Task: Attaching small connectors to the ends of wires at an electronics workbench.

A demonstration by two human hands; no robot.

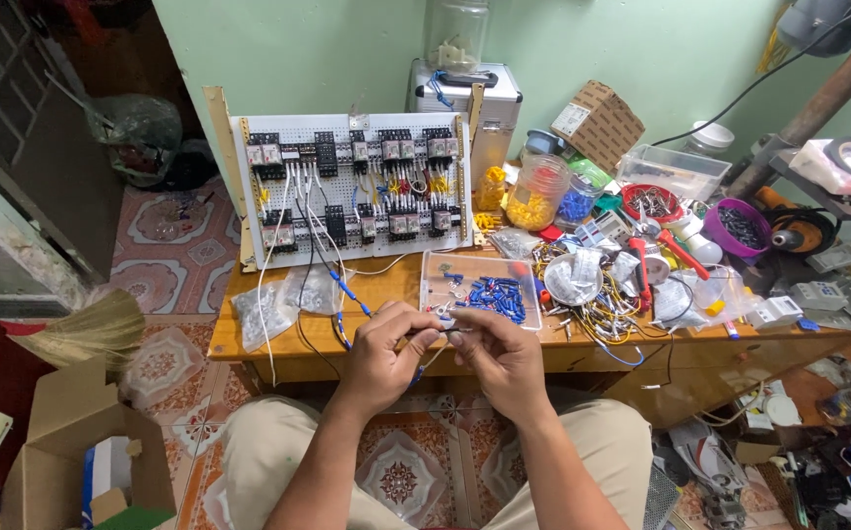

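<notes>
Both hands, left hand (378, 355) and right hand (500, 355), pinch a thin wire (432, 332), seemingly lying parallel to the desk's (278, 344) front edge.

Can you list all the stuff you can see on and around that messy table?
wooden table: one, brown, centre
white pegboard: one, with black relays and wires, standing at table's back
clear tray: one, holding blue connectors, before the hands
clear jars: two, yellow and blue contents, right of board
metal case: one, silver, behind board
cardboard box: one, brown, floor left
broom: one, straw, floor left
left hand: pinching a thin wire
right hand: pinching the same wire
</notes>
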